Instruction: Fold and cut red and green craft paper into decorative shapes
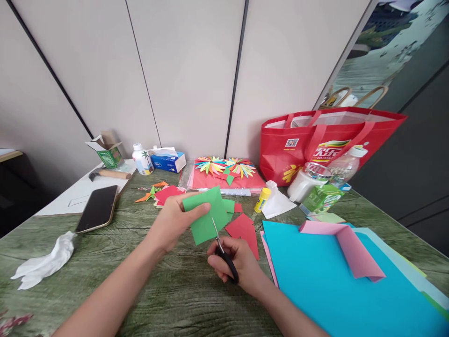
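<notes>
A piece of green paper is pinched in my left hand, thumb on top, raised over the table. My right hand grips black-handled scissors, whose blades point up and reach the lower part of the green paper. Whether the blades are apart cannot be made out. Cut red paper lies on the table just beyond my right hand. A smaller green piece shows behind the held sheet. Further back, folded multicoloured paper fans rest on a red sheet.
At right, blue paper lies under folded pink paper. A yellow glue stick, crumpled tissue and red bag stand behind. On the left are a phone, hammer, tissue and blue tissue pack.
</notes>
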The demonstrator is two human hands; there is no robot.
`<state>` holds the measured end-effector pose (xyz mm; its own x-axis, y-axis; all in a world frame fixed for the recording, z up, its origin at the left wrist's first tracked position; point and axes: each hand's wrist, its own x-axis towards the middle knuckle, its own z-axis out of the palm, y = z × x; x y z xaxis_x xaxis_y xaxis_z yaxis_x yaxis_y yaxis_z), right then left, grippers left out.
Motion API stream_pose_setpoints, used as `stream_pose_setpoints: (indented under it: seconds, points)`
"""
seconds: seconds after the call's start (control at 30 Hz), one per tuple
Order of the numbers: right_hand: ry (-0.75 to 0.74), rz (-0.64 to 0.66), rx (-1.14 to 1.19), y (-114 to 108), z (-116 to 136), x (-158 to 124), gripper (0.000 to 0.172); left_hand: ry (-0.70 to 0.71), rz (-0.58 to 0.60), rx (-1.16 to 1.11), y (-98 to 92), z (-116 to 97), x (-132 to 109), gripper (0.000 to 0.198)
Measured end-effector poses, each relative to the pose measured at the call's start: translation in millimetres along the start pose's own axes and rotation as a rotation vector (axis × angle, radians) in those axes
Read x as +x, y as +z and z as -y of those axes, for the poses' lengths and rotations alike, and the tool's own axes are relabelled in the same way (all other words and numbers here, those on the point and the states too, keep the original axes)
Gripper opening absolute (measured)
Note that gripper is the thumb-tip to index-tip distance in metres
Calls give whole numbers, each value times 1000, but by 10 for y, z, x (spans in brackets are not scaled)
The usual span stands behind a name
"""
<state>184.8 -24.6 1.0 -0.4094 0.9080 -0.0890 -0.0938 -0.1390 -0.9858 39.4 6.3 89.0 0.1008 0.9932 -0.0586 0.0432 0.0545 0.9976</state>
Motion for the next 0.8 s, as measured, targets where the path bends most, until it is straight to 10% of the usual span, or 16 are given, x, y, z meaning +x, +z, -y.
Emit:
stream_pose_setpoints:
  seconds: [0.2,0.37,0.67,0.8]
  points:
    - [50,13,-61,-10,-79,7,27,-9,102,279,-272,-55,77,20]
    - [-63,67,-55,-44,-47,11,33,78,-176,-25,-208,-31,136,22]
    - [-304,-524,129,-162,-25,95,40,-164,55,-430,192,285,79,29]
    - [-339,-594,149,-205,-49,99,35,-200,90,-348,126,291,111,27]
